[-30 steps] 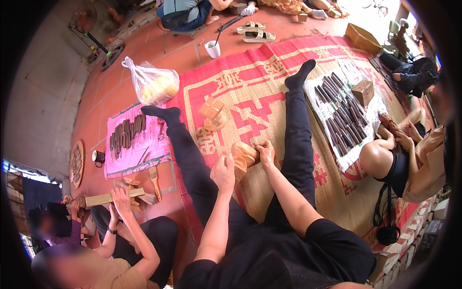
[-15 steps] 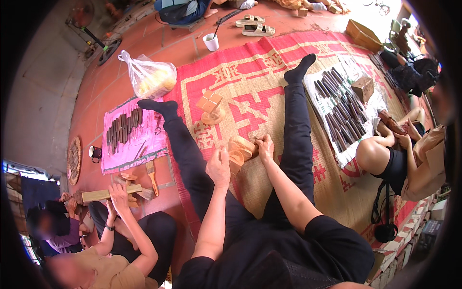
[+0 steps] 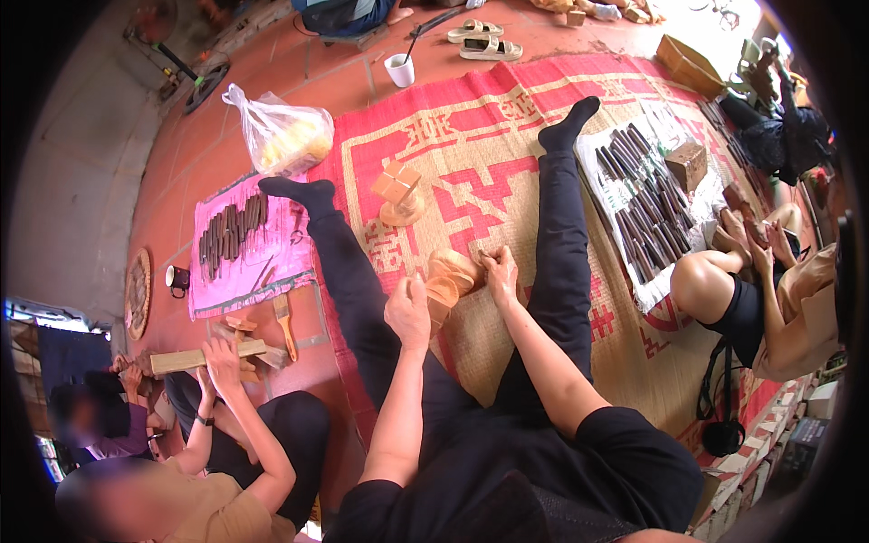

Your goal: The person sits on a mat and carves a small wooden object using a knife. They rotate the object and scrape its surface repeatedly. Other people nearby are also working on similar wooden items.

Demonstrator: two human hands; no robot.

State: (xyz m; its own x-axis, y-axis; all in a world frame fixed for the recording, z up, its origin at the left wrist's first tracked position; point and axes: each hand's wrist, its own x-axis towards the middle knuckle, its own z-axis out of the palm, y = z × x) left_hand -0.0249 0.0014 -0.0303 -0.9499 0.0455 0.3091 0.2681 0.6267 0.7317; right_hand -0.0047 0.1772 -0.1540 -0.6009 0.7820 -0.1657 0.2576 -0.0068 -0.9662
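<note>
Wooden piece [image 3: 450, 282] sits gripped between both hands [image 3: 409, 312] [image 3: 499, 274].

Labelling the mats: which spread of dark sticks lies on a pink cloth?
The spread by the person's left foot, on the pink cloth. The other spread, by the right leg, lies on a white sheet.

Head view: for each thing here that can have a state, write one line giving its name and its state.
Left hand: closed around the wooden piece.
Right hand: fingers pressed on the wooden piece.
Wooden piece: held between both hands, above the woven mat.
Plastic bag: knotted shut, lying on the floor.
White cup: upright, a stick in it.
Sandals: off, side by side.
</note>
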